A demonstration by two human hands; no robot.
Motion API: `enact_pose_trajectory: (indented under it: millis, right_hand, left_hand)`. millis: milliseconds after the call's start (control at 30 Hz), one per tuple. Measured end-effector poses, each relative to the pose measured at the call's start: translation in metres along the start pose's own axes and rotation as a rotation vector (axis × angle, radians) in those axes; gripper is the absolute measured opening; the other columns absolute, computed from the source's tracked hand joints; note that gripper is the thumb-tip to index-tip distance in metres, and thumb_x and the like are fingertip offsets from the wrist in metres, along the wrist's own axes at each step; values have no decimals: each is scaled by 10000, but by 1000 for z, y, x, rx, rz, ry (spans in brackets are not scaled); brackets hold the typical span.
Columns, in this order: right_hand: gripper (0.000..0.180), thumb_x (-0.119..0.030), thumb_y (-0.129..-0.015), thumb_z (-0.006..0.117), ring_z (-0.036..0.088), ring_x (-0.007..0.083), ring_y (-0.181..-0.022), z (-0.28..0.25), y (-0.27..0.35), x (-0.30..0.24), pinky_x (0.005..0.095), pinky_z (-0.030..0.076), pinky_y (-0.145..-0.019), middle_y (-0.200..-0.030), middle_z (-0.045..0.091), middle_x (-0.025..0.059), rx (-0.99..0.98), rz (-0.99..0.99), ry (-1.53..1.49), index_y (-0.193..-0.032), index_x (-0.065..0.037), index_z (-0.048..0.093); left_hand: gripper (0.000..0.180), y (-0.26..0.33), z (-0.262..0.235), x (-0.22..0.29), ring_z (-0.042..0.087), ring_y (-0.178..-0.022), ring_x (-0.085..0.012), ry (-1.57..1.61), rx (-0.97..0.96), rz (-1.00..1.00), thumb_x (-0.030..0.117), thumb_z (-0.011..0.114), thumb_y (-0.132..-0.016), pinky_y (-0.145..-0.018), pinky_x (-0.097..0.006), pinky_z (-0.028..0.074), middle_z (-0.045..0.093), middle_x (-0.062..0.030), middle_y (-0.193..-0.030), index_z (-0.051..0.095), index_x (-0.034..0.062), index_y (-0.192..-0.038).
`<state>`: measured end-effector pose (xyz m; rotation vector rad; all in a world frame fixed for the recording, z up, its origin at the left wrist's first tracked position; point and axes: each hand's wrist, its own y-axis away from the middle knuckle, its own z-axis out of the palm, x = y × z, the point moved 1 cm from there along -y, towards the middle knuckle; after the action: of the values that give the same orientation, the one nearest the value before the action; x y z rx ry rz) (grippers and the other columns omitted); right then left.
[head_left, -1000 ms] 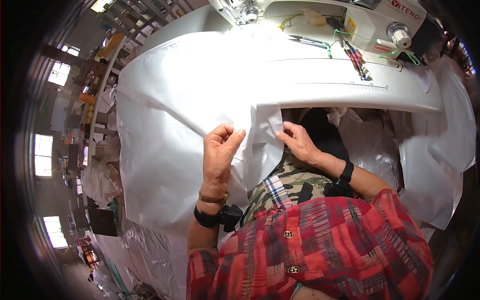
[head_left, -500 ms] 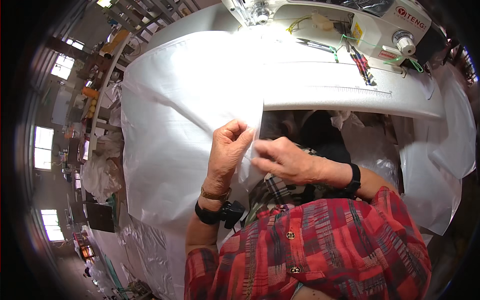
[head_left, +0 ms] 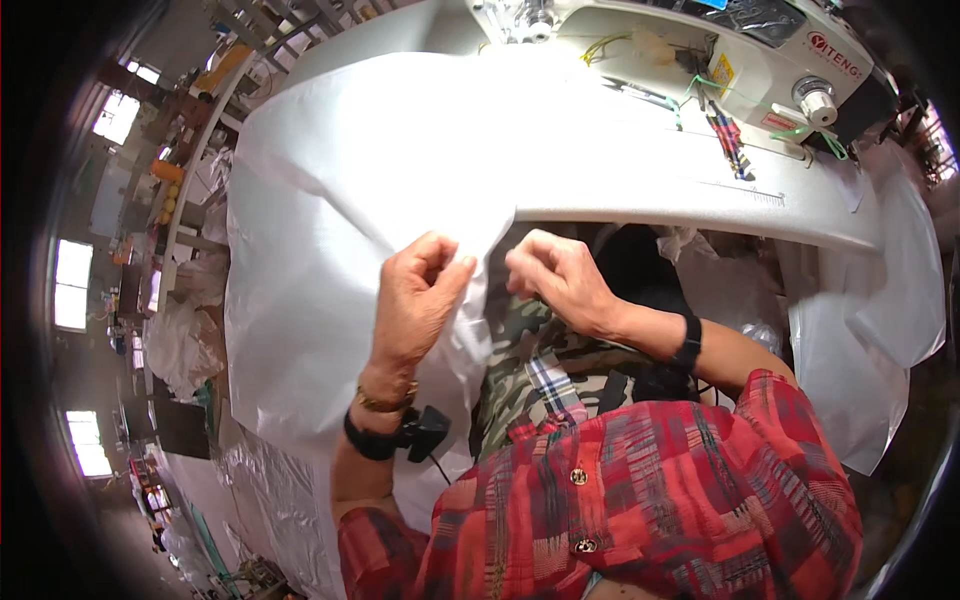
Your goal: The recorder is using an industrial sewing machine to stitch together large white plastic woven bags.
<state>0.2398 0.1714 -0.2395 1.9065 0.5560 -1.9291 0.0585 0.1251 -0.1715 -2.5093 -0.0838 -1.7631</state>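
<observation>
A large, glossy white sheet [head_left: 290,270] spreads over the left side of the machine table and hangs down toward my lap. Thumb and fingers of my left hand [head_left: 415,300] are pinched on the sheet near its right edge, which is creased and gathered below the fingers. To the right of that edge, my right hand [head_left: 565,280] is raised over my lap, apart from the sheet. Its fingers are curled in a pinch; whatever they may hold is too small and blurred to make out. Strong light washes out the sheet's far part.
A white sewing machine [head_left: 760,85] stands along the far side of its table [head_left: 640,185]. A tool with a plaid-wrapped handle [head_left: 727,140], green thread [head_left: 828,142] and a slim tool [head_left: 645,95] lie near its base. More white sheeting [head_left: 850,340] hangs at the right.
My left hand has moved left and slightly down, drawing the sheet's edge with it. My right hand has risen a little, and a gap has opened between the hands.
</observation>
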Motion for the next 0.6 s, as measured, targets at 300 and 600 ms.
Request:
enact_pose_trajectory:
  millis: [300,600]
  right_hand:
    - [227,-167,-843,601,649,290,-889,128,-146,25,393,509,-808,-1001,685,160,-235,-519,-16,-989,-1,656]
    - [237,-156,-889,595,633,273,-864,85,-88,106,389,506,-828,-956,668,208,-717,-296,372,-1037,27,625]
  left_hand:
    - [77,-35,-23,105,550,-597,-303,-834,-263,613,11,594,-868,-535,-351,430,523,-180,-684,556,4,-802]
    - [85,2,-7,-14,589,-691,-311,-995,-198,561,4,570,-768,-582,-412,472,528,-121,-736,501,49,-790]
